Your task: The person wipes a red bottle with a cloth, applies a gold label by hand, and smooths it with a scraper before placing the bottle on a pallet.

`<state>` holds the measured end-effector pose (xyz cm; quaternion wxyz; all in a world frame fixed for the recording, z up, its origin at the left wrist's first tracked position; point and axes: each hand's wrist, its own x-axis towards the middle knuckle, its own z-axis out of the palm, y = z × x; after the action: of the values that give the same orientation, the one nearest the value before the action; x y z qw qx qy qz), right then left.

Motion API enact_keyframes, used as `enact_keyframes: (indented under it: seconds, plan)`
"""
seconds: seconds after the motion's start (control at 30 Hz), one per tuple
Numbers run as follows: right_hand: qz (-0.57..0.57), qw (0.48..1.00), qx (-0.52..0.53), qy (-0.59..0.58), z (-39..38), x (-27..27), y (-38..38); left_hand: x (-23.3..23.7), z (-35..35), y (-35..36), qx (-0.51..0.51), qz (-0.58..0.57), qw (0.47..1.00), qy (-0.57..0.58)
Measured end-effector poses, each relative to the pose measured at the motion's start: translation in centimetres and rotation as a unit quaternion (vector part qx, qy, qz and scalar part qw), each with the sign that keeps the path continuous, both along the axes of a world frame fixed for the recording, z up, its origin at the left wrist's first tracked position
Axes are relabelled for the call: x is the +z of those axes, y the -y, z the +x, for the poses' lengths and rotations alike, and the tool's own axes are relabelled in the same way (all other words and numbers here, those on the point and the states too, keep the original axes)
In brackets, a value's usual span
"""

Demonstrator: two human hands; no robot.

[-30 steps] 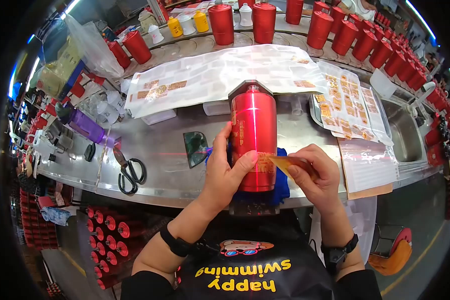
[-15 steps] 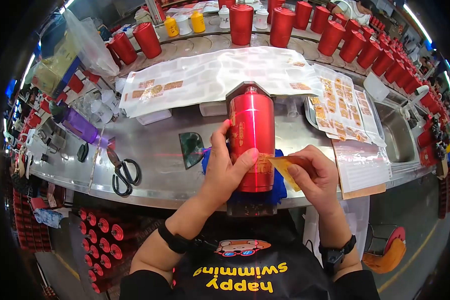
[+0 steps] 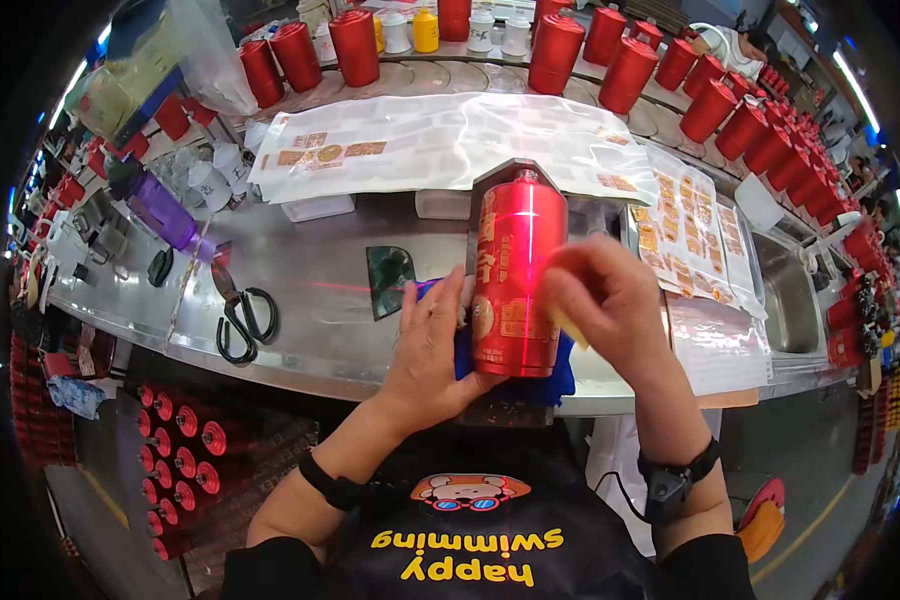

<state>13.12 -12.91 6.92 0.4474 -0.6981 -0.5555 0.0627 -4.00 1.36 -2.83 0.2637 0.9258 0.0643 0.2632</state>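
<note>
A red bottle (image 3: 515,290) with gold lettering and gold decals lies in a dark angular holder (image 3: 516,168), neck pointing away from me. A blue cloth (image 3: 564,378) is under its lower end. My left hand (image 3: 425,345) grips the bottle's left side, fingers along it and thumb by its base. On the right, my right hand (image 3: 610,300) is blurred and closed over the bottle's side, pinching a thin yellow piece (image 3: 571,332), mostly hidden. A dark green flat plate (image 3: 388,280) lies left of the bottle.
Black-handled scissors (image 3: 242,318) and a purple bottle (image 3: 162,208) are on the left. Behind lie white sheets (image 3: 420,130) with gold decals; more decal sheets (image 3: 692,205) lie by the sink (image 3: 792,300). Red bottles (image 3: 557,52) line the curved conveyor (image 3: 450,78). A co-worker (image 3: 735,48) sits far right.
The red bottle has turned, bringing more gold lettering into view. My left hand has slid to its left side and base. My right hand has moved in against its right side.
</note>
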Motion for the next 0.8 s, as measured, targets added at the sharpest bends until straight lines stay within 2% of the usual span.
enact_keyframes:
  seconds: [0.07, 0.13, 0.17, 0.23, 0.3, 0.37, 0.4, 0.43, 0.5, 0.53, 0.57, 0.63, 0.67, 0.77, 0.8]
  plan:
    - [0.022, 0.996, -0.061, 0.059, 0.4, 0.5, -0.4, 0.5, 0.2, 0.0, 0.021, 0.037, 0.999, 0.031]
    - [-0.021, 0.999, -0.001, 0.043, 0.3, 0.5, -0.5, 1.8, -0.4, 0.1, 0.035, 0.077, 0.995, 0.053]
    - [-0.042, 0.998, 0.028, 0.035, 0.3, 0.5, -0.4, 1.6, -0.3, 0.3, 0.035, 0.057, 0.996, 0.057]
    - [0.017, 0.996, -0.08, 0.024, 0.8, 0.2, -1.2, 0.9, 0.3, 0.4, 0.035, 0.023, 0.997, 0.068]
    - [-0.007, 1.0, 0.016, -0.019, 0.4, 0.4, -0.6, -0.3, 0.4, 0.5, 0.056, 0.015, 0.998, 0.04]
    - [-0.031, 0.999, 0.017, -0.005, 0.0, -1.0, -0.7, -0.6, 0.6, 0.4, 0.053, 0.034, 0.998, 0.007]
    - [-0.002, 0.999, -0.051, -0.014, 0.7, -1.2, -0.9, 0.1, 0.7, 0.5, 0.054, 0.05, 0.997, 0.008]
    - [0.029, 0.992, -0.114, 0.036, 1.1, -0.5, -1.0, 0.8, 0.6, 0.6, 0.053, 0.056, 0.997, 0.008]
    - [-0.005, 1.0, -0.014, -0.019, 0.9, -0.1, -0.3, 1.6, 0.3, 0.6, 0.054, 0.068, 0.996, 0.005]
    - [-0.043, 0.993, 0.057, -0.091, 0.1, -0.3, 0.1, 1.4, 0.3, 0.7, 0.055, 0.048, 0.997, 0.006]
    - [-0.047, 0.997, 0.038, -0.057, -0.1, -0.3, 0.1, 1.0, 0.6, 0.7, 0.054, 0.027, 0.998, 0.008]
    - [0.075, 0.993, -0.087, -0.002, 0.9, -1.4, -0.4, 0.1, 0.8, 0.9, 0.048, 0.006, 0.999, 0.014]
    - [0.032, 0.987, -0.127, 0.088, 0.9, -0.8, 0.7, -0.2, 0.7, 0.8, 0.046, 0.005, 0.999, 0.019]
    - [0.073, 0.981, 0.012, 0.177, -0.8, -1.9, 2.2, -0.6, 0.9, 0.6, 0.039, 0.004, 0.999, 0.027]
    - [0.051, 0.985, 0.075, 0.144, -1.2, -2.1, 2.8, -0.6, 0.9, 0.5, 0.036, 0.002, 0.999, 0.028]
